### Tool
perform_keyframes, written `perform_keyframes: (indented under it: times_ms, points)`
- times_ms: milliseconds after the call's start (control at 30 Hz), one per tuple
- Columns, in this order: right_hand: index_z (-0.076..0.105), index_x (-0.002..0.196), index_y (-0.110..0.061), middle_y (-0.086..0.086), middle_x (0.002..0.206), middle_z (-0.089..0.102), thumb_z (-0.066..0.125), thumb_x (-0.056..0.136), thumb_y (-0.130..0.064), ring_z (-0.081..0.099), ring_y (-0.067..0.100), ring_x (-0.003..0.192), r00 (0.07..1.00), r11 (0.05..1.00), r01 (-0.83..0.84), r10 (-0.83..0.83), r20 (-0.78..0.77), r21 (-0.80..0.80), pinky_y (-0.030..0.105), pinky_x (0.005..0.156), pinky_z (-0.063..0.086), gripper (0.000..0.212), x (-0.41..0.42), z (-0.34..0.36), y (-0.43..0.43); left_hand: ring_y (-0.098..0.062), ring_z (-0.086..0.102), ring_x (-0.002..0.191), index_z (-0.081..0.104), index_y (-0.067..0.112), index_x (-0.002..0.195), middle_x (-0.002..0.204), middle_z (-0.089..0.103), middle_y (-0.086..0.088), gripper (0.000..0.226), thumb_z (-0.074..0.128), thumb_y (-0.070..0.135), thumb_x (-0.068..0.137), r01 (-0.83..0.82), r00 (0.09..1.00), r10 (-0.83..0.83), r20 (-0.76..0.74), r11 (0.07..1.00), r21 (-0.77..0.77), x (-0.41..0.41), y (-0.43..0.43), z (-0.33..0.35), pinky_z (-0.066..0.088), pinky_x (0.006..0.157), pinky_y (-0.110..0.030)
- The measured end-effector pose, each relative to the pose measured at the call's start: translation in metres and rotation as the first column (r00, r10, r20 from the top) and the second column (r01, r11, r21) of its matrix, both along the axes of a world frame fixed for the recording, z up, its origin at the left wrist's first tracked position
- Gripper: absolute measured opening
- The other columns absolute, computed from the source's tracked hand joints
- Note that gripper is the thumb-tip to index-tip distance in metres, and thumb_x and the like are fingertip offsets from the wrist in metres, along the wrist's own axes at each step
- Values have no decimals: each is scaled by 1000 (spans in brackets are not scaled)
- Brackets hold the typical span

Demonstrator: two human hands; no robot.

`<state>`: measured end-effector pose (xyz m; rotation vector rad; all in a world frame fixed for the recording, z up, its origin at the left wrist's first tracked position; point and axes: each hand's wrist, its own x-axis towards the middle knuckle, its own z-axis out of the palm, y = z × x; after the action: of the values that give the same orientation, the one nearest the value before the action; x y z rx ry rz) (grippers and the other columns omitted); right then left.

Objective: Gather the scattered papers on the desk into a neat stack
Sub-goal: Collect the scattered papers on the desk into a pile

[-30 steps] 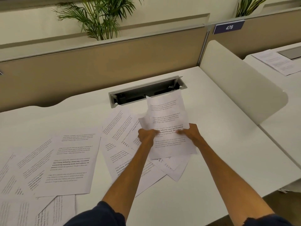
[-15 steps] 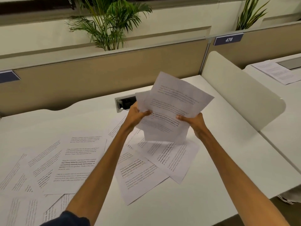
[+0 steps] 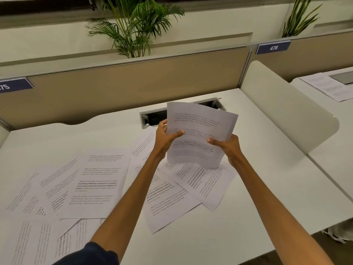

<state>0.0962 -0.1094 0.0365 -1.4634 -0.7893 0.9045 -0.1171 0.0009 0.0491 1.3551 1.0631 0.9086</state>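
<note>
Both hands hold a small bundle of printed sheets point(image 3: 198, 129) upright above the white desk point(image 3: 257, 188). My left hand point(image 3: 167, 133) grips the bundle's left edge, thumb on the front. My right hand point(image 3: 226, 146) grips its lower right edge. Beneath the bundle lie two or three overlapping sheets point(image 3: 202, 184), one angled toward the front edge point(image 3: 168, 209). Several more printed sheets point(image 3: 95, 180) lie spread over the desk's left half, some overlapping down to the near left corner point(image 3: 34, 241).
A cable tray slot point(image 3: 150, 117) opens in the desk behind the bundle. A tan partition point(image 3: 124, 87) runs along the back, with plants above. A cream side divider point(image 3: 282, 106) bounds the right. The neighbouring desk holds another paper point(image 3: 328, 87).
The bundle has been lifted from the desk into the air and squared up more upright between both hands. The camera view has tilted up.
</note>
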Motion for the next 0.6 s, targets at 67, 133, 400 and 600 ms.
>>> perform_keyframes:
  times_ms: [67,133,400,600]
  points:
    - [70,99,-28,-13,94,76,91,64,-16,74,11,81,1000,1000,12,-12,-9,-11,26,66,62,43,0,-6,-4,-19,64,101,42,15,139,125,62,-5,71,82,20,80,-11,999,11,-39,1000,-11,1,-5,-9,56,80,-31]
    - [69,98,-27,-11,95,75,89,67,-8,73,9,81,999,999,39,-39,-28,-20,26,66,63,42,-2,-11,-8,-19,64,102,48,15,136,124,64,-4,62,79,22,83,8,997,-7,-76,1000,16,2,-10,-17,55,87,-40]
    - [73,95,-25,-5,93,78,90,66,-13,76,17,79,998,997,-58,59,14,-57,31,66,63,35,-8,-1,4,-22,68,98,53,22,130,118,68,-2,69,78,47,71,17,996,-13,-86,999,42,4,-12,-10,59,82,-36]
    - [73,99,-13,0,96,78,89,67,-9,76,22,84,996,993,-73,68,-63,-92,31,64,63,36,-18,-5,7,-16,73,88,65,16,118,104,74,0,43,80,30,80,52,998,-50,-50,998,42,-10,-14,-13,61,74,-32]
